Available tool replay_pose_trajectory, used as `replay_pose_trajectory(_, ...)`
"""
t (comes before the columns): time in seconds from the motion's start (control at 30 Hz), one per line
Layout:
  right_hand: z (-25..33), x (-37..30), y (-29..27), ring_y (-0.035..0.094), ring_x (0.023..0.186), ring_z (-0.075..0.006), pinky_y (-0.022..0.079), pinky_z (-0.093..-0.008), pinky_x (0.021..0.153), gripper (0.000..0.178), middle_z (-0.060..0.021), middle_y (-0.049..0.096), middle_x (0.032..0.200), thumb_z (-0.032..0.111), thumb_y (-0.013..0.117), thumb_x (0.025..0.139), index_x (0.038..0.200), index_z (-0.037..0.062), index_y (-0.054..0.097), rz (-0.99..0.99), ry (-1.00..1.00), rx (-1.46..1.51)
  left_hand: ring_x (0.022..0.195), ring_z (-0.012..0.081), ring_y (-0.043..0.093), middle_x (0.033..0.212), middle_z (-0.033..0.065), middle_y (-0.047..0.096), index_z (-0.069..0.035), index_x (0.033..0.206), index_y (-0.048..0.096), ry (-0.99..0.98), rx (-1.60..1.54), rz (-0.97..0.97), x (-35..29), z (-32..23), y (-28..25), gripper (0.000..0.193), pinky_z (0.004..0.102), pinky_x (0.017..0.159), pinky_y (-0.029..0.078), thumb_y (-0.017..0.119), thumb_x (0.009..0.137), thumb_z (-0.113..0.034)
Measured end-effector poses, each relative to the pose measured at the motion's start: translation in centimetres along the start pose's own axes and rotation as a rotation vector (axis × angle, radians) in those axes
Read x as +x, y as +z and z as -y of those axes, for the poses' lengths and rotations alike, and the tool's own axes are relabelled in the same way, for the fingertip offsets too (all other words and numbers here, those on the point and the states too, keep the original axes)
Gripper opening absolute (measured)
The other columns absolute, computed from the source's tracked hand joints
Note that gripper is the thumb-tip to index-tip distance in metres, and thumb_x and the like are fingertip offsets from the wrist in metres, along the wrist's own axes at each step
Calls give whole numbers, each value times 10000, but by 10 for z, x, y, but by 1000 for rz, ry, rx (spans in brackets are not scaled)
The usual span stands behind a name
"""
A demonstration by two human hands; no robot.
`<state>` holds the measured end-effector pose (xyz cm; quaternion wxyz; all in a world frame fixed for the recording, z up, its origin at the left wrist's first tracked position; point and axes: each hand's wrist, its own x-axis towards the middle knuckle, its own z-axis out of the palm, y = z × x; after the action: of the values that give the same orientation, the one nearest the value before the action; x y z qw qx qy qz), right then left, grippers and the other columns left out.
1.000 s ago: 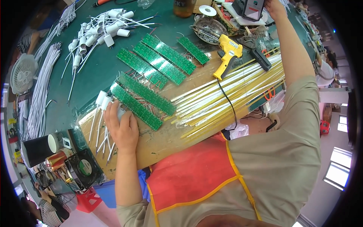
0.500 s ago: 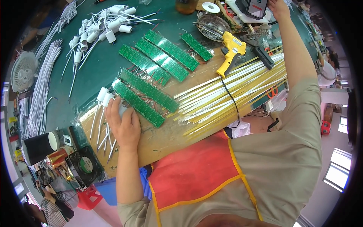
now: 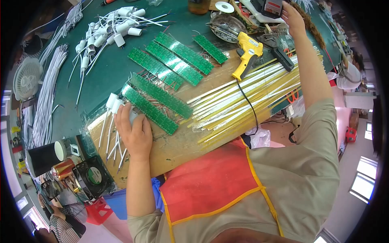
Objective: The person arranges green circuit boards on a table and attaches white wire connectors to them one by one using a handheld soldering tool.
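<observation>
My left hand (image 3: 137,135) is curled over a small group of white lamp holders (image 3: 112,101) with white wire leads, at the left end of a brown board. A pale piece shows between its thumb and fingers, partly hidden. At the far right, my right hand (image 3: 293,21) has its fingers apart beside the edge of a dark phone (image 3: 272,7) with a partly red screen; I cannot tell whether they touch it. Several green circuit boards (image 3: 150,109) with thin wires lie in rows right of my left hand.
A yellow glue gun (image 3: 248,56) lies across white and yellow strips (image 3: 247,101). More lamp holders (image 3: 109,28) are piled at the far left, near a bundle of white wires (image 3: 49,95). A black fan (image 3: 92,174) stands at the left edge; a metal dish (image 3: 225,28) is at the back.
My right hand has come down a little toward me, its fingers now beside the phone's edge. The phone's screen looks darker. My left hand keeps its place on the lamp holders.
</observation>
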<state>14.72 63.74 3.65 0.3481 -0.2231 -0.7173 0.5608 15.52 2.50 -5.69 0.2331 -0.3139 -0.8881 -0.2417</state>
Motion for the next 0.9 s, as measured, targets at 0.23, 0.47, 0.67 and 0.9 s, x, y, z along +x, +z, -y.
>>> replay_pose_trajectory(0.23,-31,24,-16,588,1011,-153,482,-297,857,543,-52,628,1133,313,794,799,1232,32,622,-11,-16,-127,1244,400,473,1309,160,539,-33,865,664,0,2,1,1,0,1,131,484,1055,373,703,746,1)
replay_pose_trajectory(0.47,-31,23,-8,588,1067,-169,478,-296,910,594,-78,621,1174,348,796,790,1260,37,608,-44,-6,-182,1238,381,486,1281,141,546,-61,847,660,10,-8,-26,-1,3,0,113,545,1061,354,684,743,-23)
replay_pose_trajectory(0.67,-1,-4,-19,588,914,-123,454,-294,808,503,-60,661,1073,430,652,891,1221,51,643,-151,-162,-204,1236,405,483,1271,176,568,-41,854,665,-15,-12,-2,2,0,-1,146,496,1055,369,710,718,-9)
replay_pose_trajectory(0.9,24,-114,8,630,1072,-225,497,-316,940,417,-138,640,1135,237,616,943,1249,-44,568,-153,-165,-94,1227,390,487,1244,148,557,-69,904,670,-42,-58,36,2,-2,-14,189,567,1050,351,700,718,-62)
